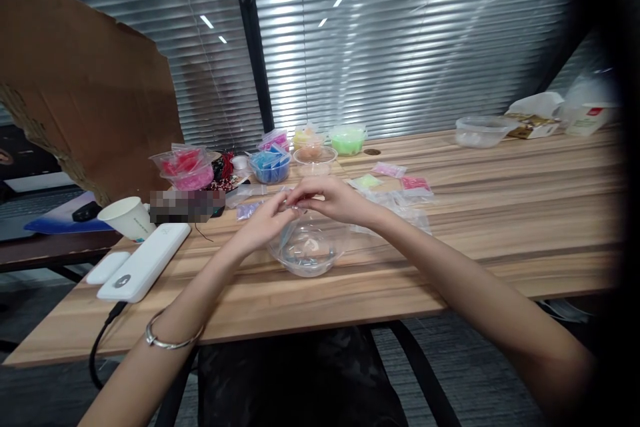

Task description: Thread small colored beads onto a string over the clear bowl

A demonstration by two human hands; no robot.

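Note:
Both hands meet above a clear round plastic bowl [309, 265] near the front of the table. My left hand [265, 221] is closed, thumb and fingers pinched together. From above and the right, my right hand [335, 200] is also closed, its fingertips touching those of the left. Between them is what looks like a small clear plastic bag [287, 232], hanging toward the bowl; its top is hidden by the fingers. A few small bluish bits seem to lie in the bowl, too blurred to name. Just left of the hands lies a purple packet [249, 211].
Behind the hands stand tubs with blue packets [270, 167], green contents [347, 140] and pink packets [187, 170]. Colored packets [415, 183] and clear bags [417, 217] lie to the right. A paper cup [127, 217] and white power bank [145, 263] stand left.

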